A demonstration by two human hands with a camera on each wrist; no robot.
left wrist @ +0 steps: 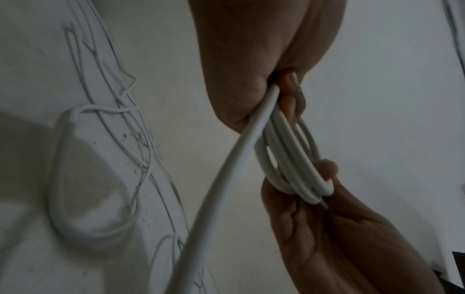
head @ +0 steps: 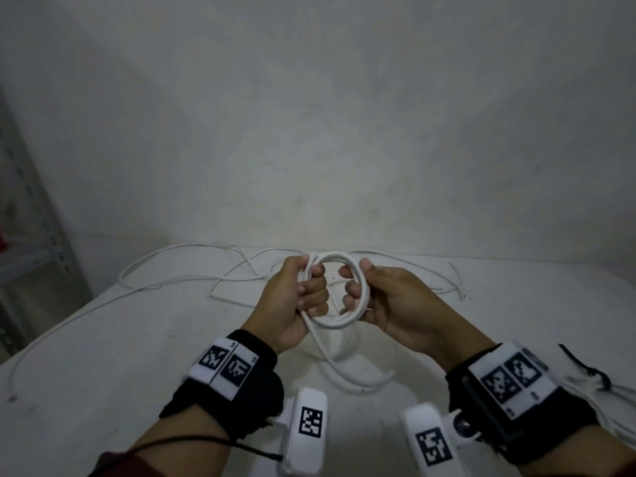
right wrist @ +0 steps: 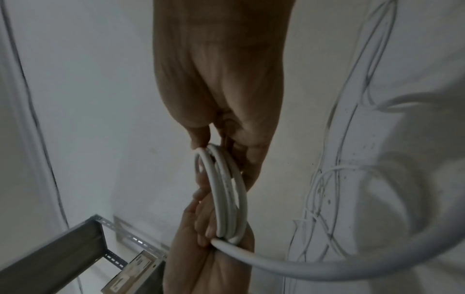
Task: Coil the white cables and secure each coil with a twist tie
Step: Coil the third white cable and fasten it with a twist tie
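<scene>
1. The left hand (head: 292,301) has its fingers curled around the left side of the coil (head: 335,290), gripping the stacked loops; in the left wrist view the loops (left wrist: 289,163) fan out from under its fingers.
2. The right hand (head: 389,304) grasps the right side of the same coil, thumb on the outside and fingers hooked through the middle; the right wrist view shows the loops (right wrist: 226,191) running from its fingertips to the other hand.
3. The coil is held between both hands above the surface (head: 137,356), near its middle, standing roughly upright and facing the person.
4. A free tail (head: 330,363) of the cable leaves the left hand's grip and hangs down to the surface, curving to the right below the hands.
5. Thinner loose cables (head: 192,270) lie spread and crossing on the surface behind the hands, one running off toward the left edge.
6. A black cord (head: 585,370) lies on the surface just beyond the right wrist.
7. Both wrists wear black bands with white marker blocks (head: 223,366).
8. A metal shelf (head: 31,242) stands to the left against the wall (head: 309,115).
</scene>
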